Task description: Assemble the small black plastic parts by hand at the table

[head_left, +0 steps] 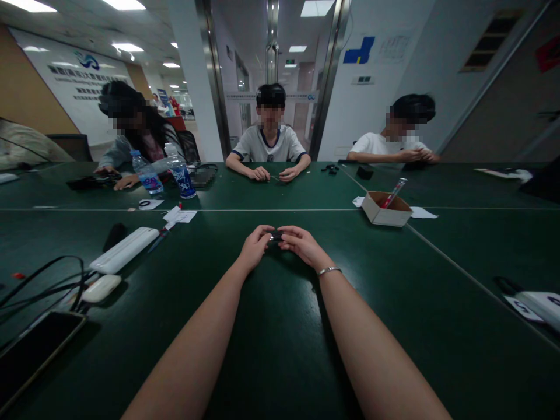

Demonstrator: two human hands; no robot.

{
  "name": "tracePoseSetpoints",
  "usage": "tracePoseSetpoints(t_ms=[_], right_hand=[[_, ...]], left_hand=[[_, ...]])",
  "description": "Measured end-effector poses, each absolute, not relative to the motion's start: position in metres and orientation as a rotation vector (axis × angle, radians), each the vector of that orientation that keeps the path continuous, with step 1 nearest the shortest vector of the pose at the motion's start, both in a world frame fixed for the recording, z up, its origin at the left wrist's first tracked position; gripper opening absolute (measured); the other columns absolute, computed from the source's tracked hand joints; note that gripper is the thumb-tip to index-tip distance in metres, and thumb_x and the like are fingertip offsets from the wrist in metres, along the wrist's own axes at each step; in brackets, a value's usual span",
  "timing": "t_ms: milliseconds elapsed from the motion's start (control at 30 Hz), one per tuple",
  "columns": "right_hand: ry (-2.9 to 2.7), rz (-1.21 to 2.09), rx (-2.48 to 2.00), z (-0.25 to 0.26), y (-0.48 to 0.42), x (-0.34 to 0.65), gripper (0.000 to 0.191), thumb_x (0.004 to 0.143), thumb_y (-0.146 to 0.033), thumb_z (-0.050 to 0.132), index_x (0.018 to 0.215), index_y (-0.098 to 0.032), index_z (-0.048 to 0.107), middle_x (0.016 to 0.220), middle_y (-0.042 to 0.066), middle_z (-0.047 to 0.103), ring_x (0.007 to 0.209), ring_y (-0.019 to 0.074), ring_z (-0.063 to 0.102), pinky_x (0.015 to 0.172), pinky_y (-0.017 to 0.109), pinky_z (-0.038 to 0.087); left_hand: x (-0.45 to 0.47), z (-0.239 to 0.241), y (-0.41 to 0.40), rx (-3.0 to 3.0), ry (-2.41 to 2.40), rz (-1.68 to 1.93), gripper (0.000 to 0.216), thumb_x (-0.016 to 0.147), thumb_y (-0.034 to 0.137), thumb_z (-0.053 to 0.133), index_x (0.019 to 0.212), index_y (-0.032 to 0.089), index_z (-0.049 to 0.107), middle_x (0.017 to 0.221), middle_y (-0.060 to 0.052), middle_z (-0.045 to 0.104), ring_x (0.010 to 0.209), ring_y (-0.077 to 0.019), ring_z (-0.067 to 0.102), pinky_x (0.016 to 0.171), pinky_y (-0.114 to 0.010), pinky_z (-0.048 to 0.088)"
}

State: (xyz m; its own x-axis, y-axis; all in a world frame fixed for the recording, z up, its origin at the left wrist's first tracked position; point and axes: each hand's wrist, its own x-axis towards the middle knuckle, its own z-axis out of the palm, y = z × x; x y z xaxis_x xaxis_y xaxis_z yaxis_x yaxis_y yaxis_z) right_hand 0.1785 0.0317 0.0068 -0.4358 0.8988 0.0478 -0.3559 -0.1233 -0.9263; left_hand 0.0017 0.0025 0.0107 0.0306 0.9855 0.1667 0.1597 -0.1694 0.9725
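Both my arms reach forward over the dark green table (280, 326). Between my fingertips is a small black object (276, 237) with a shiny silver bit at its left end; its kind is too small to make out. My left hand (256, 248) pinches the left end between thumb and fingers. On the other end, my right hand (304, 245) closes its thumb and fingers, partly covering the object. A silver bracelet (329, 270) circles my right wrist.
A cardboard box (387, 214) with a red-and-clear item stands ahead right. Left lie a white power strip (126, 249), a white case (101, 288), cables and a phone (41, 344). Two bottles (181, 175) stand farther off. Several people sit across the table, small black pieces (330, 169) near them.
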Motion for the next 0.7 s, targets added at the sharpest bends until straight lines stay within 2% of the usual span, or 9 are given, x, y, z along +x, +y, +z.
tracePoseSetpoints(t_ms=[267, 367, 467, 567, 700], right_hand=[[-1.187, 1.728, -0.661, 0.0088, 0.0298, 0.1784, 0.030, 0.069, -0.015, 0.084, 0.096, -0.016, 0.072, 0.088, 0.005, 0.067, 0.070, 0.0140, 0.065, 0.064, 0.020, 0.058], [-1.185, 1.723, -0.671, 0.0093, 0.0294, 0.1783, 0.029, 0.070, -0.014, 0.083, 0.097, -0.016, 0.072, 0.091, 0.006, 0.066, 0.071, 0.0138, 0.065, 0.064, 0.020, 0.058], [-1.170, 1.719, -0.697, 0.0094, 0.0295, 0.1779, 0.028, 0.071, -0.012, 0.082, 0.097, -0.015, 0.071, 0.089, 0.006, 0.066, 0.070, 0.0140, 0.065, 0.063, 0.021, 0.058], [-1.174, 1.716, -0.696, 0.0091, 0.0299, 0.1775, 0.027, 0.071, -0.012, 0.082, 0.096, -0.015, 0.071, 0.089, 0.006, 0.066, 0.070, 0.0138, 0.065, 0.063, 0.020, 0.058], [-1.170, 1.728, -0.678, 0.0085, 0.0301, 0.1776, 0.029, 0.071, -0.012, 0.083, 0.097, -0.016, 0.072, 0.089, 0.006, 0.067, 0.070, 0.0139, 0.066, 0.063, 0.020, 0.058]], left_hand=[[0.0023, 0.0113, 0.0022, 1.456, 1.212, 1.221, 0.027, 0.086, 0.027, 0.048, 0.109, 0.018, 0.059, 0.071, 0.001, 0.055, 0.056, -0.0092, 0.048, 0.050, -0.019, 0.037], [0.0017, 0.0103, 0.0023, 1.458, 1.221, 1.209, 0.029, 0.089, 0.030, 0.044, 0.111, 0.017, 0.057, 0.070, 0.001, 0.055, 0.055, -0.0094, 0.048, 0.050, -0.019, 0.037], [0.0011, 0.0093, 0.0027, 1.470, 1.206, 1.214, 0.031, 0.086, 0.029, 0.049, 0.115, 0.018, 0.055, 0.074, 0.001, 0.056, 0.057, -0.0092, 0.049, 0.051, -0.019, 0.037], [0.0009, 0.0089, 0.0030, 1.475, 1.209, 1.202, 0.030, 0.089, 0.031, 0.045, 0.112, 0.017, 0.056, 0.066, 0.002, 0.054, 0.054, -0.0097, 0.047, 0.051, -0.020, 0.037], [0.0013, 0.0095, 0.0028, 1.504, 1.226, 1.209, 0.030, 0.086, 0.030, 0.049, 0.112, 0.017, 0.056, 0.071, 0.001, 0.056, 0.055, -0.0095, 0.047, 0.052, -0.021, 0.038]])
